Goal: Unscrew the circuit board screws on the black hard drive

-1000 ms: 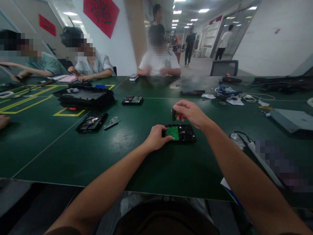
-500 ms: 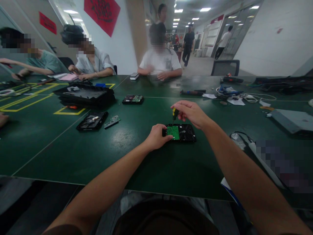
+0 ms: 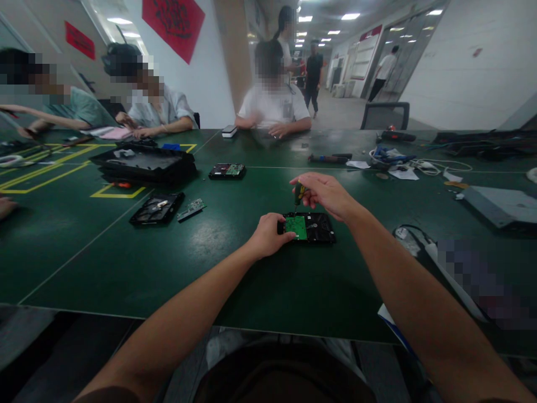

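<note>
A black hard drive [image 3: 321, 228] with a green circuit board [image 3: 296, 227] lies flat on the dark green table. Thumb and fingers of my left hand [image 3: 271, 235] grip its left end, the thumb over the board's near edge. Above the board's far edge, my right hand [image 3: 321, 195] holds a small yellow-and-black screwdriver [image 3: 299, 193] by the handle. The screwdriver stands nearly upright, its thin shaft pointing down at the drive's far edge. Whether the tip sits in a screw is too small to tell.
Left of the drive are a loose circuit board [image 3: 192, 210], a black open case [image 3: 157, 208] and stacked black trays [image 3: 142, 163]. Another drive [image 3: 227, 170] lies farther back. On the right are a grey box [image 3: 503, 207] and cables [image 3: 436, 166]. Several people sit or stand beyond.
The screwdriver handle looks turned, with my right fingers slightly shifted around it. My left hand and the drive keep their places. In the background, standing people have moved.
</note>
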The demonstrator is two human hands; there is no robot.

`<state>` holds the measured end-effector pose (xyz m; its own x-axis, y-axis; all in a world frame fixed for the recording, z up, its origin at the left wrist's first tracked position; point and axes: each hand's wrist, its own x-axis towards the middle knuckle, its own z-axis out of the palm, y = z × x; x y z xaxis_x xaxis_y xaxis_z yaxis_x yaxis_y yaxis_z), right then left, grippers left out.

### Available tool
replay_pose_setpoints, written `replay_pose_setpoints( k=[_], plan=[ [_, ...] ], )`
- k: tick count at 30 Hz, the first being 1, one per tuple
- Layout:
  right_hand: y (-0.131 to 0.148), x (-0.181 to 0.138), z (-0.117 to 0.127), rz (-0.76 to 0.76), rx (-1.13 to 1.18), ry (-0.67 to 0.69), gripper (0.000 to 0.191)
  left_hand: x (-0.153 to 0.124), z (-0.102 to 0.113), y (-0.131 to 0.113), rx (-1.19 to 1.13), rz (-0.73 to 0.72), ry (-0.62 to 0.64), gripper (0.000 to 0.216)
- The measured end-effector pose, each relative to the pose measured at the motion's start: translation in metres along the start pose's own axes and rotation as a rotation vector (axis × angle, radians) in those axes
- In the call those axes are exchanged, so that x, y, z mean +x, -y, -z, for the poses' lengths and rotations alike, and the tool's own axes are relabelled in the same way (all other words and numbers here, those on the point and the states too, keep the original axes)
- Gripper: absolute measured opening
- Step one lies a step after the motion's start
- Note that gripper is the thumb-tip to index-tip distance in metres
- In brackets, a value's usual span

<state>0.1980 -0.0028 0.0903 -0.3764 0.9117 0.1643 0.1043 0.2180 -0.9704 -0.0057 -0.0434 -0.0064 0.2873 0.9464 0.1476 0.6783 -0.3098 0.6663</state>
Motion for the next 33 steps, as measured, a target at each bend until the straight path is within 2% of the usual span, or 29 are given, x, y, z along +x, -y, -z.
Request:
replay_pose_setpoints(
  k=[13,33],
  plan=[
    [0.0025,-0.0015,-0.0018,-0.006,0.072,0.001,0.030,0.0019,-0.0008,0.0020,-0.008,0.017,-0.011,0.056],
    [0.0010,-0.0021,0.0028,0.006,-0.005,0.012,0.031,0.0014,0.0032,-0.0013,-0.013,0.030,0.033,0.060]
  ],
)
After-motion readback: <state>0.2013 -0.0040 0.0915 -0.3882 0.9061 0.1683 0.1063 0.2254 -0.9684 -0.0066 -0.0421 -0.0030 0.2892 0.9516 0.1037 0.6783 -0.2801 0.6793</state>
